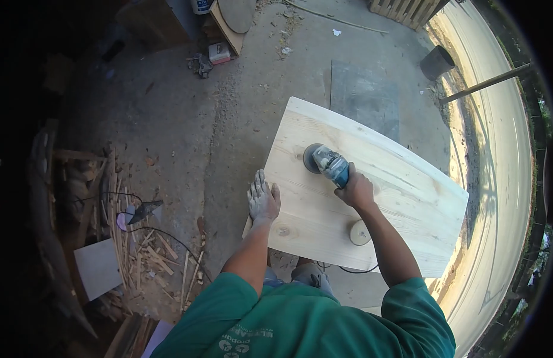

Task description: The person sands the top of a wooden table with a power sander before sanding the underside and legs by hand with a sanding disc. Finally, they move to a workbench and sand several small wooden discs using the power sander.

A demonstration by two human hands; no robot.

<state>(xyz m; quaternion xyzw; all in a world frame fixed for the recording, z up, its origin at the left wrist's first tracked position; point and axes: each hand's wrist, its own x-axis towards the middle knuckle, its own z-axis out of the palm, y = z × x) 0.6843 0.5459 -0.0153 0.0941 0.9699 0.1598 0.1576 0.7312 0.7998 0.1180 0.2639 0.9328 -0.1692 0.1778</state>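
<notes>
A pale wooden panel (312, 221) with knots and visible grain lies in front of me. My right hand (356, 190) is wrapped round the body of a blue handheld sander (333, 167), its round disc resting on the panel's upper left part. At the panel's left edge, my left hand (264, 198), whitened with dust, lies flat with its fingers stretched out. A round, pale sanding disc (360, 232) sits on the panel near my right forearm. Part of a dark cord (357, 271) shows below the panel's near edge.
Wood scraps (154, 256) and a cable (181, 241) litter the concrete floor at left. A dark flat sheet (364, 95) lies beyond the panel. A dark bucket (436, 63) and a pole (485, 85) stand at right by the road. A pallet (404, 12) is at the top.
</notes>
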